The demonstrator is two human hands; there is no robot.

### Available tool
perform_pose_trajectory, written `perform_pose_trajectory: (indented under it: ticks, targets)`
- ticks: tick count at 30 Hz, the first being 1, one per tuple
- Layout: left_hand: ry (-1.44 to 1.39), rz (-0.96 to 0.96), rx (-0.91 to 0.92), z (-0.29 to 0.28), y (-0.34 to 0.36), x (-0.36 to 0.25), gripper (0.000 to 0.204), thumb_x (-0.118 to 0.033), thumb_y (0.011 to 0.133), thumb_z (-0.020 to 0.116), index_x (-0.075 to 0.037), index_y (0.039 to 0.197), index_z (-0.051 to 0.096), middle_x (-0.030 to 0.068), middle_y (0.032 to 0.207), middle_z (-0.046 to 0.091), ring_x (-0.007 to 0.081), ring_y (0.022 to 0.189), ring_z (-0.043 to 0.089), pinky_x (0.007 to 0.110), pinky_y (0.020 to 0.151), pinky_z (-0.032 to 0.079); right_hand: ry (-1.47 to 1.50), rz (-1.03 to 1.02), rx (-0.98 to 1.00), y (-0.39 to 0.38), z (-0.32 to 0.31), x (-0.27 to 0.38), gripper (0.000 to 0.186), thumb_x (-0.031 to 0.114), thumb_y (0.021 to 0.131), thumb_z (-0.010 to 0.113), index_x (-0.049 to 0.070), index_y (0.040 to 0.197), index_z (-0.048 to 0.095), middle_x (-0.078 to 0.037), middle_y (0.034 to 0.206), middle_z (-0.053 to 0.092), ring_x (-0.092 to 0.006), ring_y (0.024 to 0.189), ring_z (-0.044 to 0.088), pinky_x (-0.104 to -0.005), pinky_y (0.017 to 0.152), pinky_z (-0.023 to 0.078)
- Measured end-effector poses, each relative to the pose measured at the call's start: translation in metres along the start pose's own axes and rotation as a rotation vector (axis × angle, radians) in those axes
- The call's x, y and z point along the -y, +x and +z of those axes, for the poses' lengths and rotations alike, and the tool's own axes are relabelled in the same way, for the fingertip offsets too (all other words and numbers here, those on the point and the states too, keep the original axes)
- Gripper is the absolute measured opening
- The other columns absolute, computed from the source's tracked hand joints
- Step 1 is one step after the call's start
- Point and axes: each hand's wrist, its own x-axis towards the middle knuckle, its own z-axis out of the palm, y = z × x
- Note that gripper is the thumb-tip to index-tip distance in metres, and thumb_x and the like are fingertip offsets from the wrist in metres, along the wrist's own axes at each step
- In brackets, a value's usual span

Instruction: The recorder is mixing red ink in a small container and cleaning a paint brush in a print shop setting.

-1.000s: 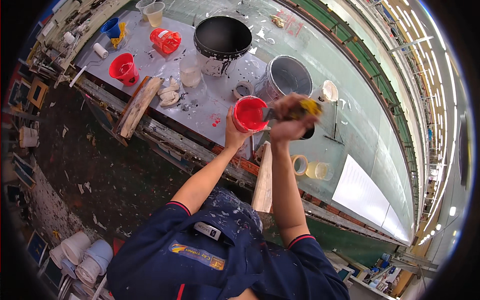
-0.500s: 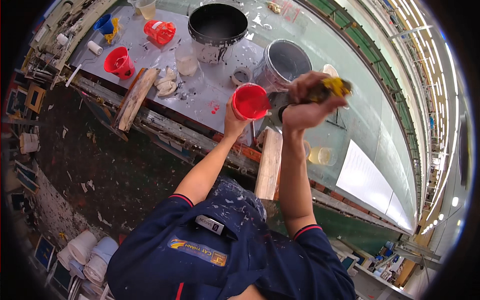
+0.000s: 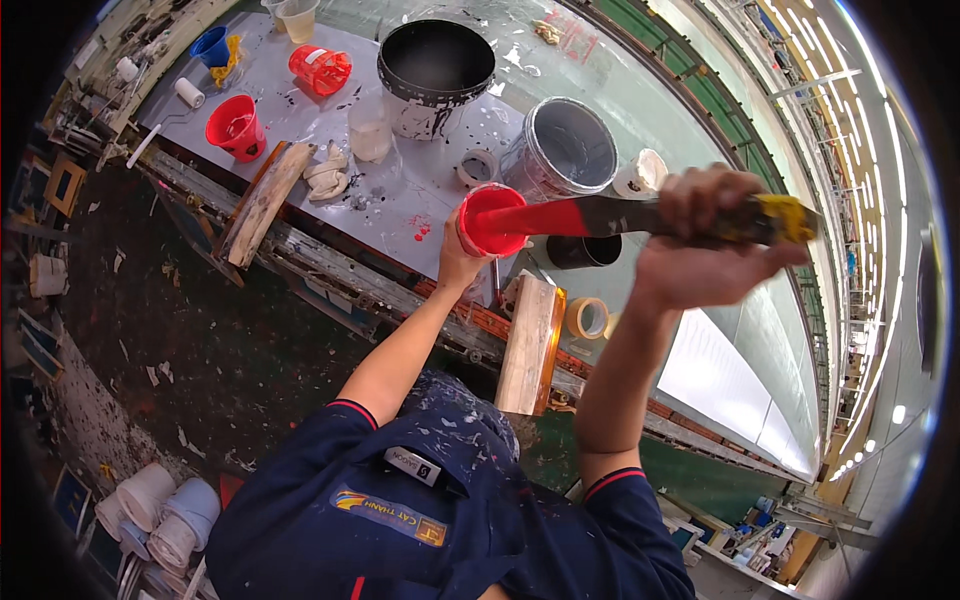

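Note:
My left hand point(image 3: 461, 254) grips a red cup point(image 3: 492, 243) of red paint over the sheet-covered table. My right hand point(image 3: 706, 245) is closed on a long flat mixing tool point(image 3: 560, 217) with a yellow, paint-stained handle; its blade slants into the cup, coated bright red along its visible lower half. Right behind the cup stand a grey bucket point(image 3: 570, 150) and a roll of tape point(image 3: 475, 165); a black container point(image 3: 585, 257) sits beneath the blade.
A black-rimmed bucket point(image 3: 422, 110), red cups point(image 3: 236, 125), a blue cup point(image 3: 208, 48) and a roller point(image 3: 189, 94) stand farther back. Wooden-handled squeegees point(image 3: 268, 205) lie along the table's front edge, another point(image 3: 525, 355) nearer me. A tape roll point(image 3: 590, 316) lies right of it.
My right hand has moved up and to the right, drawing more of the tool out of the cup so its red-coated blade shows. The cup stays in my left hand.

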Motion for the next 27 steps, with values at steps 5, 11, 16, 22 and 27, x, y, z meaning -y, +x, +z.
perform_pose_trajectory:
  ticks: [5, 11, 16, 22, 27]
  targets:
    - [0.0, 0.046, 0.0, 0.005, 0.002, -0.002, 0.095, -0.016, 0.052, 0.083, -0.007, 0.13, 0.027, 0.0163, 0.123, 0.043, 0.0332, 0.113, 0.045, 0.04, 0.092, 0.041, 0.067, 0.025, 0.083, 0.02, 0.007, 0.052, 0.071, 0.076, 0.077, 0.032, 0.006, 0.075, 0.043, -0.001, 0.057, 0.032, -0.0097, 0.045, 0.028, -0.0246, 0.042, 0.024]
    - [0.009, 0.037, -0.043, 0.001, 0.002, -0.002, 0.091, -0.016, 0.054, 0.082, -0.009, 0.129, 0.031, 0.0131, 0.122, 0.045, 0.0284, 0.112, 0.047, 0.036, 0.092, 0.042, 0.003, 0.061, 0.147, 0.024, 0.013, 0.071, 0.057, 0.067, 0.079, 0.04, 0.01, 0.076, 0.04, 0.001, 0.06, 0.03, -0.0095, 0.048, 0.03, -0.0253, 0.049, 0.023]
    - [0.02, 0.015, 0.008, 0.006, 0.002, -0.002, 0.096, -0.018, 0.053, 0.083, -0.007, 0.13, 0.026, 0.0175, 0.123, 0.042, 0.0343, 0.114, 0.044, 0.041, 0.093, 0.04, -0.025, 0.007, 0.065, 0.022, 0.004, 0.048, 0.068, 0.073, 0.079, 0.032, 0.006, 0.076, 0.043, -0.001, 0.059, 0.034, -0.0098, 0.047, 0.029, -0.0246, 0.044, 0.024]
    - [-0.009, 0.058, -0.032, 0.002, 0.0, 0.008, 0.103, -0.027, 0.054, 0.083, -0.005, 0.134, 0.022, 0.02, 0.127, 0.039, 0.0355, 0.116, 0.043, 0.042, 0.093, 0.041, -0.364, 0.149, -0.54, 0.0, -0.012, -0.055, 0.048, 0.055, 0.089, 0.038, 0.01, 0.074, 0.043, 0.001, 0.063, 0.037, -0.0068, 0.049, 0.033, -0.0207, 0.044, 0.028]
    - [0.051, 0.067, -0.007, 0.002, 0.001, 0.002, 0.101, -0.033, 0.059, 0.08, -0.005, 0.136, 0.02, 0.02, 0.129, 0.038, 0.0356, 0.116, 0.043, 0.042, 0.092, 0.042, -0.414, -0.055, -0.628, -0.018, -0.045, -0.117, 0.047, 0.049, 0.092, 0.038, 0.004, 0.078, 0.045, 0.001, 0.064, 0.037, -0.0063, 0.051, 0.036, -0.0195, 0.045, 0.029]
